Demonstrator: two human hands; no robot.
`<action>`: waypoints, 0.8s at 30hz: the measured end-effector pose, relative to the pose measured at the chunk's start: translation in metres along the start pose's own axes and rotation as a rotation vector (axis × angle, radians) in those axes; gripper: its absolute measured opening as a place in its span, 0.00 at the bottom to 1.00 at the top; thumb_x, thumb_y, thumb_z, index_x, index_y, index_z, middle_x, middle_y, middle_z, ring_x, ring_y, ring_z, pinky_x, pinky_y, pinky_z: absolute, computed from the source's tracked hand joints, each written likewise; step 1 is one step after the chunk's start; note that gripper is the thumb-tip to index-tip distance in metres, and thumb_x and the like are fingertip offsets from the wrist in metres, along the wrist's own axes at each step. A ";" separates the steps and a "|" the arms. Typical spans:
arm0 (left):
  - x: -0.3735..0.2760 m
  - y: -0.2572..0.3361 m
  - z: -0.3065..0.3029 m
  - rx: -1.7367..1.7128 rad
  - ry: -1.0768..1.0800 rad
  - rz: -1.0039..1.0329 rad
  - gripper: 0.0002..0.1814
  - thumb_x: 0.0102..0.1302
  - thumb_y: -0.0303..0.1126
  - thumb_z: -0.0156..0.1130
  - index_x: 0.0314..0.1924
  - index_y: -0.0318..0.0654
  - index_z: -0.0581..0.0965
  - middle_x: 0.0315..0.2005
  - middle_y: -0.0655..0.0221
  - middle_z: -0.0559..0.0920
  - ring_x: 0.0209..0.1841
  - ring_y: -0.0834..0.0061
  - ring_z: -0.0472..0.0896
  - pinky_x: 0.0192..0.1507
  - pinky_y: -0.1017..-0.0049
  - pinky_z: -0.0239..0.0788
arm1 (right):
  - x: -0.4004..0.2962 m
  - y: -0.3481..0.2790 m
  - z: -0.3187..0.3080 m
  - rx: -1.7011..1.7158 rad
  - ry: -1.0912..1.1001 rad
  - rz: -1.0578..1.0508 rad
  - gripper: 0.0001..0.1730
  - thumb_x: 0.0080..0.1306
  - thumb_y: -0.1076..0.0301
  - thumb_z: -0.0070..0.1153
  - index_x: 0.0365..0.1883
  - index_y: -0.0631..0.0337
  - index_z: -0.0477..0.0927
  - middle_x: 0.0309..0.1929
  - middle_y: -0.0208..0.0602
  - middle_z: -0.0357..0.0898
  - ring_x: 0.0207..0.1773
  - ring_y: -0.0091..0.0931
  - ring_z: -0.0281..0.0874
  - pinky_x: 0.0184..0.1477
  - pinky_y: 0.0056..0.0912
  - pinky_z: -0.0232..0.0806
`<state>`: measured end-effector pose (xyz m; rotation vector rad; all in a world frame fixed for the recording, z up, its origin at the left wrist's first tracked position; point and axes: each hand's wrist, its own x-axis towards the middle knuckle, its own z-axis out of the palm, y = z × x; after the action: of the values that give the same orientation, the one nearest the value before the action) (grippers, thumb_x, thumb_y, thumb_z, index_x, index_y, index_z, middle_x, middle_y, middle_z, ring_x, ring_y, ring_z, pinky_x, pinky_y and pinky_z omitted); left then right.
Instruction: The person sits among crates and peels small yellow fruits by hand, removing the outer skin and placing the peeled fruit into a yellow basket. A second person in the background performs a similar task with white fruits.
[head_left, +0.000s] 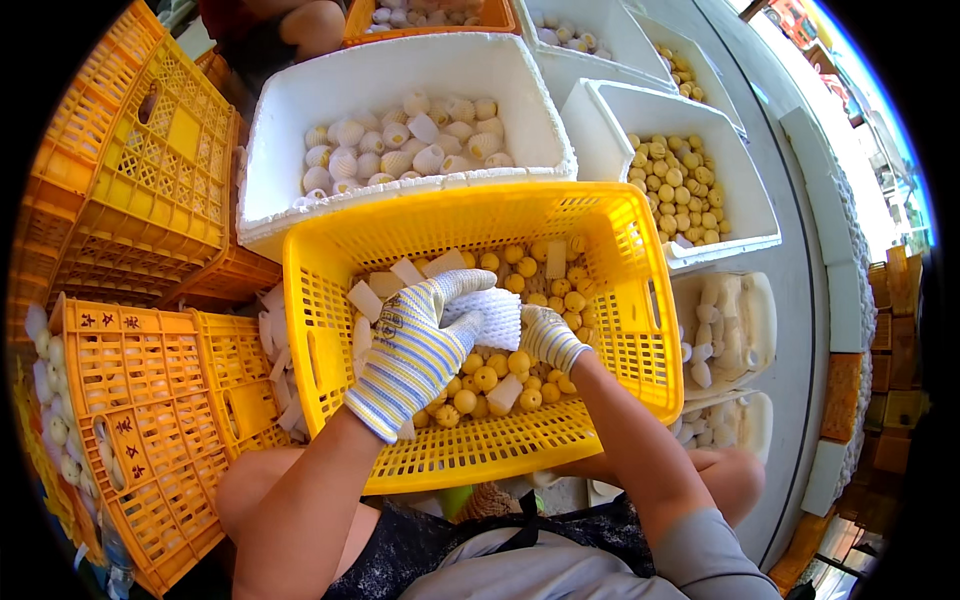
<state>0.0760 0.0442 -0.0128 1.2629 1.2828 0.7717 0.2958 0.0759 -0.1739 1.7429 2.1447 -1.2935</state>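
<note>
Over a yellow plastic basket (480, 476), my left hand (420, 345), in a striped knit glove, is closed around a white foam net sleeve (495, 319). Whether something sits inside the sleeve is hidden. My right hand (551, 334), gloved alike, is at the sleeve's right end, its fingertips partly hidden behind it; its hold cannot be made out. Round pale-yellow fruits (480, 379) lie in the basket below and to the right of both hands. Several flattened foam sleeves (365, 301) lie at its left, and another foam sleeve (505, 391) rests on the fruits nearer me.
Beyond the basket stands a white foam box (405, 199) of net-wrapped fruits (397, 135). Another foam box (720, 251) at right holds bare yellow fruits (675, 184). Orange crates (142, 405) stand at left, with stacked yellow crates (161, 142) behind. A person's bare knee (313, 30) shows at top left.
</note>
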 end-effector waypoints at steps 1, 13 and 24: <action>0.001 0.000 0.003 0.066 0.020 0.026 0.20 0.66 0.21 0.64 0.59 0.36 0.80 0.46 0.64 0.86 0.39 0.81 0.84 0.37 0.82 0.78 | 0.016 0.032 0.028 -0.293 -0.138 0.033 0.25 0.68 0.57 0.59 0.62 0.54 0.77 0.60 0.45 0.78 0.61 0.44 0.77 0.61 0.46 0.70; 0.003 -0.020 -0.019 0.520 0.192 0.286 0.25 0.65 0.19 0.60 0.64 0.37 0.76 0.53 0.55 0.83 0.55 0.60 0.83 0.58 0.68 0.75 | 0.003 0.048 0.033 1.048 -0.208 0.279 0.28 0.71 0.53 0.61 0.59 0.67 0.74 0.41 0.39 0.84 0.36 0.27 0.85 0.38 0.30 0.78; -0.007 -0.039 0.023 0.761 -0.006 0.330 0.37 0.62 0.36 0.70 0.70 0.39 0.67 0.63 0.54 0.74 0.65 0.54 0.74 0.68 0.62 0.66 | -0.066 -0.072 0.010 1.523 -0.018 -0.065 0.27 0.73 0.47 0.56 0.53 0.64 0.78 0.37 0.32 0.84 0.33 0.19 0.83 0.33 0.20 0.76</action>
<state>0.0880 0.0236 -0.0524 2.1218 1.4375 0.5036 0.2535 0.0195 -0.1051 1.7574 0.9719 -3.3368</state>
